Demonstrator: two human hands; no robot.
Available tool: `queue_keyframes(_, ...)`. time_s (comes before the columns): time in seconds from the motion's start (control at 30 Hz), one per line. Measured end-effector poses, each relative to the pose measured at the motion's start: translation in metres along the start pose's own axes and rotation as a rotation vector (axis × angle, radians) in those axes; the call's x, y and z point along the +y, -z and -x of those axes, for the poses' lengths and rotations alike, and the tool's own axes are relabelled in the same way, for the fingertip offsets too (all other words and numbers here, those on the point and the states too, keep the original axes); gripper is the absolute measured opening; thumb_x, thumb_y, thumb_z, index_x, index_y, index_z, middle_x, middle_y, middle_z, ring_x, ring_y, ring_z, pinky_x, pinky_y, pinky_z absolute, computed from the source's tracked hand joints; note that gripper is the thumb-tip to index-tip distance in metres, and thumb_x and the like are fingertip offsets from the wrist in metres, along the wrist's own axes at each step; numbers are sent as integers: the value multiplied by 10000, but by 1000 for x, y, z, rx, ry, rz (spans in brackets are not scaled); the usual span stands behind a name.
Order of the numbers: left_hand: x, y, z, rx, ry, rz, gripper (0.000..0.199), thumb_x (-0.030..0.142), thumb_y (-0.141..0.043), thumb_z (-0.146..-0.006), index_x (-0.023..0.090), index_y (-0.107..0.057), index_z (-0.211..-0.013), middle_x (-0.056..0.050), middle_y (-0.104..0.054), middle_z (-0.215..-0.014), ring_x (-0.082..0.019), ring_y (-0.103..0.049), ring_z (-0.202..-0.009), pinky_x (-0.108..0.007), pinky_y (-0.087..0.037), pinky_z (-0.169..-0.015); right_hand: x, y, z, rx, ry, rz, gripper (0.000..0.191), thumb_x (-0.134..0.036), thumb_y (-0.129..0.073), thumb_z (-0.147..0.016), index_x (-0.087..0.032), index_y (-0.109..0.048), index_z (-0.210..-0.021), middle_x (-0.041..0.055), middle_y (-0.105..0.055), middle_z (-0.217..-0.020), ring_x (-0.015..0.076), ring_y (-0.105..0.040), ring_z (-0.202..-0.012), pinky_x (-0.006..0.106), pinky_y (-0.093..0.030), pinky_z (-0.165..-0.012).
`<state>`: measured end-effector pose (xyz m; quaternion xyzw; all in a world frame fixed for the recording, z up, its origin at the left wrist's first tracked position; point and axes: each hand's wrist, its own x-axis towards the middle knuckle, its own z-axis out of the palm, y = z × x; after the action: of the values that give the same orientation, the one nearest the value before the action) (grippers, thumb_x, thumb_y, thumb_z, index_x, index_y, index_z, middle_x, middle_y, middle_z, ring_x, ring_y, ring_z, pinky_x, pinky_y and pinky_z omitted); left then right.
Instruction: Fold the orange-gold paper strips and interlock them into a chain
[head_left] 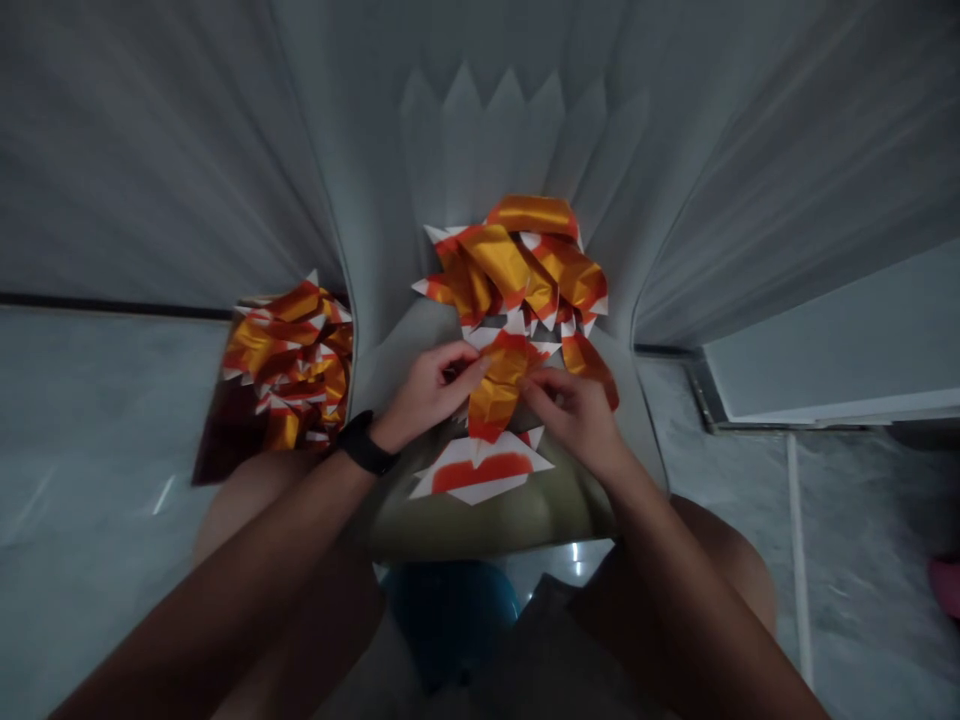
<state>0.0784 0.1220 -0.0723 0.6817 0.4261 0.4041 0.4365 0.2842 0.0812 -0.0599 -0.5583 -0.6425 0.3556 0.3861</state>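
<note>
Between my two hands is a folded piece of gold joss paper (501, 378), orange at its lower end with white tips. My left hand (439, 385) pinches its left edge between thumb and fingers. On its right edge, the fingers of my right hand (566, 405) are closed in a pinch too. Just below lies a stack of white paper sheets (484, 472) with a red-orange patch, on the seat of a grey plastic chair (487, 525). Behind my hands, a heap of folded gold papers (517, 255) rests against the chair's back.
To the left, a dark red box or bag (217, 440) on the tiled floor holds more folded gold papers (300, 350). Grey curtains (150, 150) hang on both sides. A blue stool (454, 610) is under me. Something pink (946, 588) shows at the right edge.
</note>
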Motion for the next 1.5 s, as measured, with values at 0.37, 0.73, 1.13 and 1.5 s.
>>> queue_keyframes(0.37, 6, -2, 2, -72, 75, 169, 276, 330, -582, -916, 172, -577, -690, 17, -512, -661, -119, -471, -637, -248, -379, -599, 0, -9, -4, 67, 0, -17, 292, -377, -556, -920, -198, -594, -692, -15, -526, -624, 125, -466, -595, 259, -364, -554)
queue_keyframes(0.73, 6, 3, 3, -91, 24, 43, 328, 360, -541, -949, 167, -552, -685, 22, -503, -659, -111, -465, -639, -241, -374, -598, 2, -11, -2, 1, 36, -59, 256, -366, -563, -922, -196, -613, -737, -17, -537, -649, 120, -464, -603, 248, -359, -550)
queue_keyframes(1.13, 1, 9, -1, -139, 55, 1, 268, 393, -534, -968, 167, -648, -881, -4, -635, -783, -109, -544, -655, -219, -425, -574, 1, -8, -2, -30, 85, 9, 258, -358, -557, -936, -196, -604, -741, -10, -564, -665, 125, -492, -615, 250, -377, -563)
queue_keyframes(1.5, -1, 8, 1, -142, 93, 162, 306, 466, -534, -970, 183, -596, -870, 16, -558, -710, -97, -510, -587, -213, -417, -543, 9, -15, -5, 42, -87, -95, 315, -464, -594, -891, -206, -618, -712, -6, -557, -654, 142, -496, -620, 259, -397, -560)
